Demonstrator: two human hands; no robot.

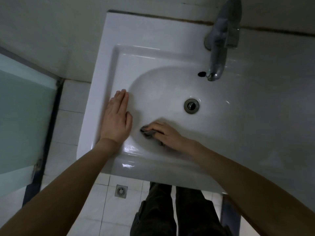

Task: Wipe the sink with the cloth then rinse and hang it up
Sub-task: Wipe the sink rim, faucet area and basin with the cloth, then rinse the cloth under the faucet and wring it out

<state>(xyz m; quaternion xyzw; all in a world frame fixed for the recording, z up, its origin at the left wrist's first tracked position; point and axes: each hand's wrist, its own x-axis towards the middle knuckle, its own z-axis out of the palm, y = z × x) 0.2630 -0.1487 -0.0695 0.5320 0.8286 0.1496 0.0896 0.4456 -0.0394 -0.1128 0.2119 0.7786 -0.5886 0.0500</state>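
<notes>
A white ceramic sink [146, 53] fills the middle of the view, with a metal drain [191, 106] in the bowl. My right hand [166, 133] presses a small grey cloth [148, 132] against the near left wall of the bowl; most of the cloth is hidden under the fingers. My left hand [116, 119] lies flat on the sink's left rim, fingers together and holding nothing.
A chrome tap [219, 40] stands at the back rim, its spout over the bowl beside a dark overflow hole [201, 74]. A frosted glass panel [20, 108] stands at the left. Below are white floor tiles with a floor drain [121, 191] and my legs.
</notes>
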